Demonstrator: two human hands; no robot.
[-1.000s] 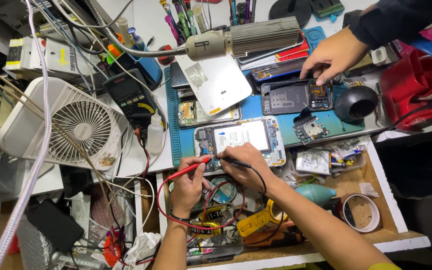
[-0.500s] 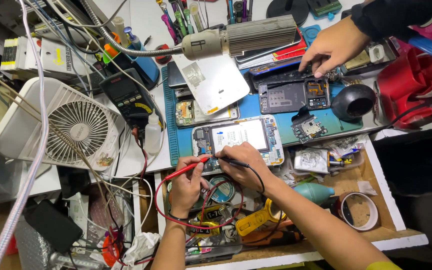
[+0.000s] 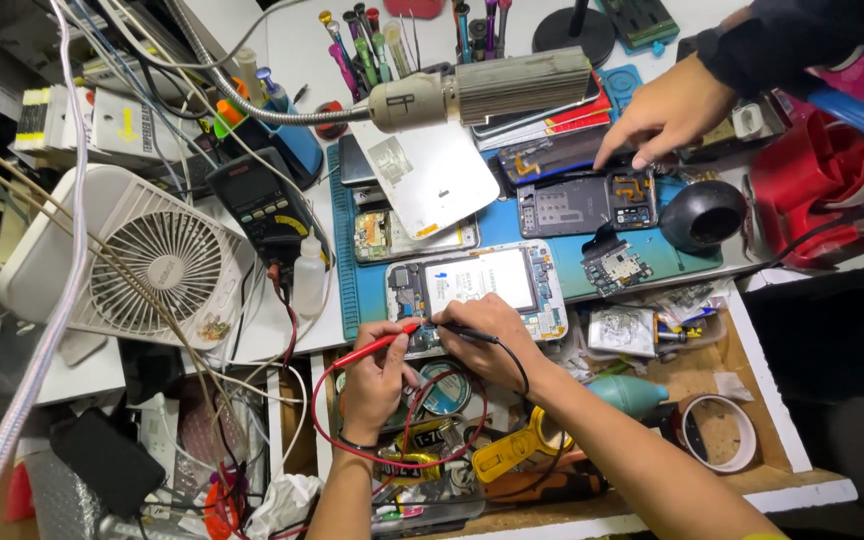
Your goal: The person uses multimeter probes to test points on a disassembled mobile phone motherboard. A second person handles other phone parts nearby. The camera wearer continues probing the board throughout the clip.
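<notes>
Just above both hands, opened phone (image 3: pixel 477 285), left hand (image 3: pixel 377 375) pinching red probe (image 3: pixel 372 347), right hand (image 3: pixel 487 340) seemingly black probe (image 3: pixel 467 332).

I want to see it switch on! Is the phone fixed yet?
Not yet. The phone already lies opened up on the blue mat. The left hand holds a red probe and the right hand a black probe on its insides. Its back is not on.

White bench (image 3: pixel 282 345) bearing blue mat (image 3: pixel 497 222), fan (image 3: pixel 142 262), multimeter (image 3: pixel 260 205), small bottle (image 3: pixel 308 272), red box (image 3: pixel 810 180), black bowl (image 3: pixel 704 214); open phone (image 3: pixel 476 285) on mat.
</notes>
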